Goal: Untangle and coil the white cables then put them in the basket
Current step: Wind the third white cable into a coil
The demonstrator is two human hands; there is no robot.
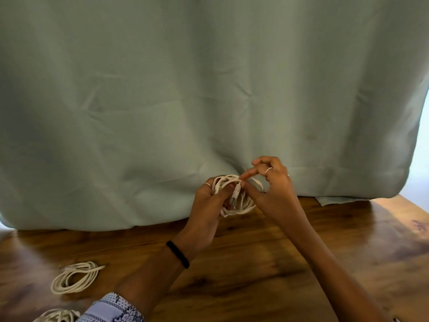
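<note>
A: Grips? Cable?
B: Left hand (204, 205) clamps white ethernet cable coil (234, 194) above desk (301, 263) far edge; right hand (271, 187) pinches its plug (236, 190).
A: Room?
B: Desk's right half bare; coiled cable (74, 277) near left edge.

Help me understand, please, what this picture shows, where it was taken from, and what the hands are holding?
There is no machine here. A person wears a wide-angle camera on the head, looking forward and down, so you see their own two bare arms reaching away from you.

The left hand, with a black band on the wrist, grips a coiled bundle of white cable. The right hand pinches that bundle's plug end near the top of the loops.

Below lies a glossy brown wooden table. On it, to the left, rests a second coiled white cable, and part of a third white cable shows at the bottom edge. A pale green cloth hangs behind. No basket is visible.
</note>
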